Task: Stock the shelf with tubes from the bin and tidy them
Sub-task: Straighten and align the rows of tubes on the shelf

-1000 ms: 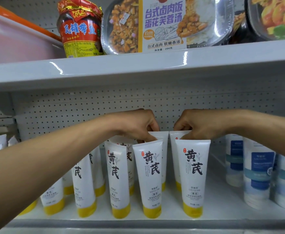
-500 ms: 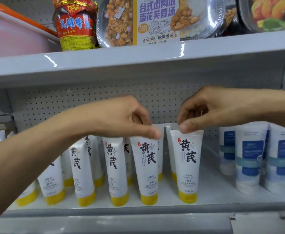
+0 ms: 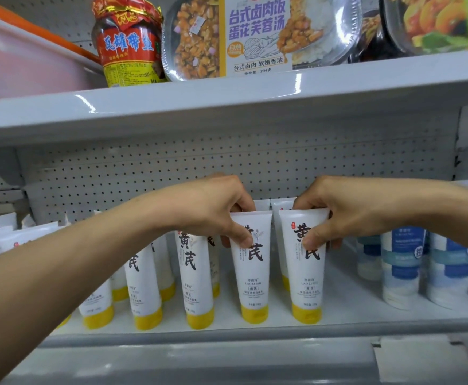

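Several white tubes with yellow caps and black characters stand cap-down in rows on the grey shelf [image 3: 255,326]. My left hand [image 3: 221,209] pinches the top of one front-row tube [image 3: 252,273], thumb on its face. My right hand [image 3: 335,212] grips the top of the neighbouring front tube [image 3: 307,279] the same way. Both tubes stand upright on the shelf, a narrow gap between them. More tubes [image 3: 194,276] stand to the left, partly hidden by my left forearm. The bin is out of view.
White tubes with blue labels [image 3: 402,262] stand at the right of the same shelf. A pegboard back wall [image 3: 144,168] closes the rear. The shelf above carries a red-labelled jar [image 3: 128,43] and boxed ready meals [image 3: 255,34].
Both hands came forward from the back-row tubes and lowered onto the tops of the two front tubes, now gripping them. The camera view shifted slightly.
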Motion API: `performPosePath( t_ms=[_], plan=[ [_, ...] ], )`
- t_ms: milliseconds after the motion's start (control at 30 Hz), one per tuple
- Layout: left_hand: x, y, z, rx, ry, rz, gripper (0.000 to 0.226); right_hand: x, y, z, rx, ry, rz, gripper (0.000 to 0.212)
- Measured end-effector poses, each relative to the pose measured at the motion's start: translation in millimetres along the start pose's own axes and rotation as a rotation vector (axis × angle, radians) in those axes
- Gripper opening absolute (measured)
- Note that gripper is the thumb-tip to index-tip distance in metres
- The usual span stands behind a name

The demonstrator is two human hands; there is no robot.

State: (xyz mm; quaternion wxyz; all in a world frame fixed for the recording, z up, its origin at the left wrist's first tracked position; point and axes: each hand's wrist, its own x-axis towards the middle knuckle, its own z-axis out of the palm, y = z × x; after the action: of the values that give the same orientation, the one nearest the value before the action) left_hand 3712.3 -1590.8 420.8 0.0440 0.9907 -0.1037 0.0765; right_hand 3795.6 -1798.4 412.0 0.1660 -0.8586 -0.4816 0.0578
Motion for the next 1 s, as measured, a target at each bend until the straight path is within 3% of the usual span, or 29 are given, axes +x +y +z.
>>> performPosePath(
  t_ms=[567, 733, 933, 1000],
  plan=[
    [1.6, 2.4, 3.3, -0.116, -0.011, -0.004, 0.012, 1.2, 2.2, 0.0, -0.014, -0.004, 0.010, 0.012],
    [-1.0, 4.3, 0.3, -0.090, -0.026, -0.033, 0.024, 0.9, 1.1, -5.2, -0.109, 0.006, 0.001, 0.021],
    [-25.2, -15.8, -30.1, -0.233, 0.250, -0.112, 0.026, -4.0, -7.8, -23.9, -0.177, 0.247, -0.102, 0.036],
    [-33.6, -31.6, -33.9, -0.230, 0.259, -0.157, 0.025, 1.4, -12.6, -25.8, -0.182, 0.297, -0.150, 0.034]
  ],
)
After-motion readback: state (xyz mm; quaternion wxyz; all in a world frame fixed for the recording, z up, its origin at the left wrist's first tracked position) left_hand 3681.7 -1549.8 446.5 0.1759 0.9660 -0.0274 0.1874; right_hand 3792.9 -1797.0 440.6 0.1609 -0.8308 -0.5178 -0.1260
